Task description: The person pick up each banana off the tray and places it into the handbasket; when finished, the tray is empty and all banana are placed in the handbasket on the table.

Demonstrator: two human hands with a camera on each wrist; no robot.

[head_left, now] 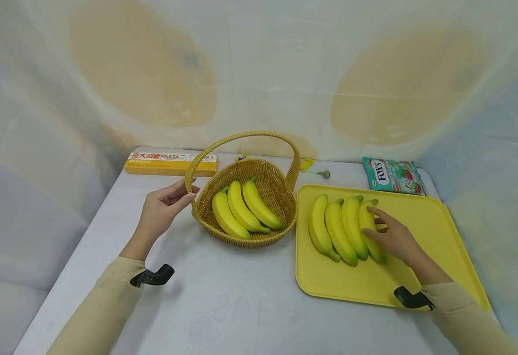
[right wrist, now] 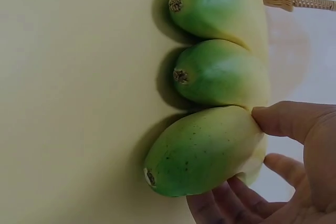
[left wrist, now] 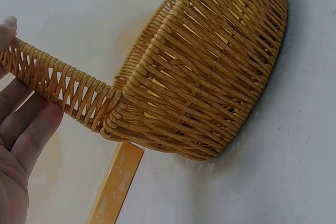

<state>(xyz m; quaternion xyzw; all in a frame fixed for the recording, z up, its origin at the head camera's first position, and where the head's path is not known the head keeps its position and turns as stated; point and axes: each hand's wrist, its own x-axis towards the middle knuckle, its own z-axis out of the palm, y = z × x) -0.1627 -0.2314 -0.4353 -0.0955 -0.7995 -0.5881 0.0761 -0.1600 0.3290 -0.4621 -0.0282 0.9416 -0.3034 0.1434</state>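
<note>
A wicker basket [head_left: 259, 165] with a tall arched handle stands in the middle of the table, and three bananas [head_left: 241, 209] lie in it. My left hand [head_left: 163, 207] pinches the handle's left side low down, thumb in front and fingers behind; the left wrist view shows the woven handle [left wrist: 58, 85] between them. On the yellow tray [head_left: 423, 231] several bananas [head_left: 339, 231] lie side by side. My right hand [head_left: 394, 236] holds the rightmost banana [right wrist: 205, 150], with the thumb on one side and the fingers curled round the other.
A pasta box [head_left: 170, 164] lies at the back left, behind my left hand. A green candy bag [head_left: 392, 176] lies behind the tray. Behind the basket's right side is a small yellow item [head_left: 306, 164]. Pale cloth walls enclose the table.
</note>
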